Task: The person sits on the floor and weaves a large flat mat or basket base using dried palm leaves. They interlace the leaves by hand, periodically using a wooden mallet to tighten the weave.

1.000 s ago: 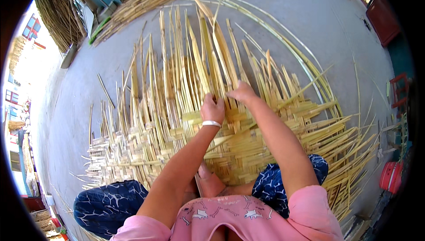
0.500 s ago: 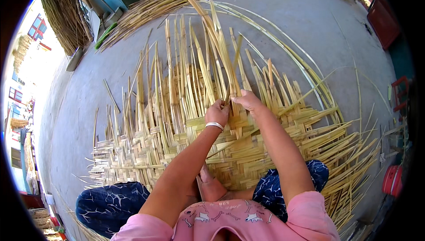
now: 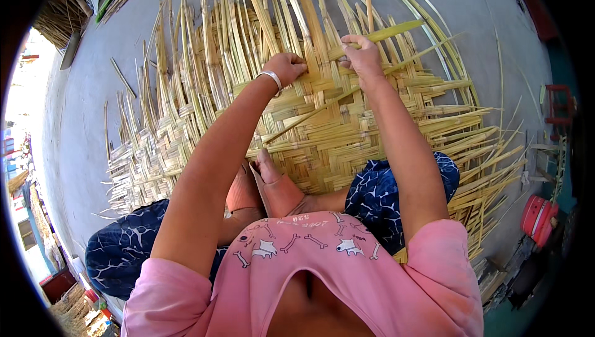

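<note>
Head view: a person sits on a grey concrete floor (image 3: 87, 101) on top of a large woven bamboo mat (image 3: 322, 132), legs folded, bare feet (image 3: 273, 185) resting on the finished weave close to the body. The mat spreads left, right and far from the knees; its near and middle parts are plaited tight in a herringbone pattern, while its far edge breaks into loose upright bamboo strips (image 3: 242, 21) fanning away.

The left hand (image 3: 286, 67), a silver bangle (image 3: 271, 79) on its wrist, is curled into a closed grip pressing down on the strips at the working edge of the weave. Just to its right, the right hand (image 3: 362, 58) has its fingers closed in a grip on a greenish bamboo strip (image 3: 396, 29) that runs off to the far right over the others. The two hands lie near each other, not touching.

The person wears a pink shirt (image 3: 322, 275) and dark blue patterned trousers (image 3: 396, 188). At the right rim stands a red container (image 3: 538, 218); a heap of spare bamboo lengths (image 3: 62, 8) lies at the far left.
</note>
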Demonstrator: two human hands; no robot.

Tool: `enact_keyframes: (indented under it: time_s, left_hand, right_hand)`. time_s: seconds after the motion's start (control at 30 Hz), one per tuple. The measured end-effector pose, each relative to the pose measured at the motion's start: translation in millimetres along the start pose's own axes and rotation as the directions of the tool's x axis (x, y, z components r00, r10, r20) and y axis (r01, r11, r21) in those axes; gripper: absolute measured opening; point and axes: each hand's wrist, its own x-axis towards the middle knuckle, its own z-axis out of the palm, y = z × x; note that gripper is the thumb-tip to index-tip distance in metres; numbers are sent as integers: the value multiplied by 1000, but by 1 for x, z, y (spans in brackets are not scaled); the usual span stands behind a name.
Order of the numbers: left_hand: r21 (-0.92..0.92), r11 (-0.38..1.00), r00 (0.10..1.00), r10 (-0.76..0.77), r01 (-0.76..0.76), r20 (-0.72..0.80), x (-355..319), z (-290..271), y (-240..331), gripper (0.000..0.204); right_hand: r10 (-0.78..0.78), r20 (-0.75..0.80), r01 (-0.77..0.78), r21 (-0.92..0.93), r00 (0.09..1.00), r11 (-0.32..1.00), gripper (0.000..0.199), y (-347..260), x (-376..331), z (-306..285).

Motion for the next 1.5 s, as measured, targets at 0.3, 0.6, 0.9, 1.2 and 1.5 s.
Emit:
enact_keyframes:
  time_s: [0.3, 0.6, 0.9, 1.2, 1.5]
  left_hand:
    - [-525, 851, 973, -125, 5, -193, -19, 13, -8, 29]
    - [-39, 986, 828, 113, -160, -549, 26, 19, 23, 41]
    - [-536, 820, 978, -200, 201, 60, 53, -22, 31, 18]
    - [-774, 629, 980, -101, -73, -174, 53, -63, 63, 13]
    - [-797, 507, 945, 184, -328, -272, 35, -143, 177, 13]
  right_hand:
    - [-262, -121, 105, -700, 957, 706, 24, 9, -29, 1]
    - [-221, -74, 166, -448, 972, 879, 26, 36, -7, -15]
    - [-156, -83, 105, -436, 984, 894, 26, 24, -18, -14]
    - [-191, -70, 130, -505, 979, 853, 27, 26, -18, -13]
    - [7, 71, 11, -241, 997, 971, 31, -3, -37, -22]
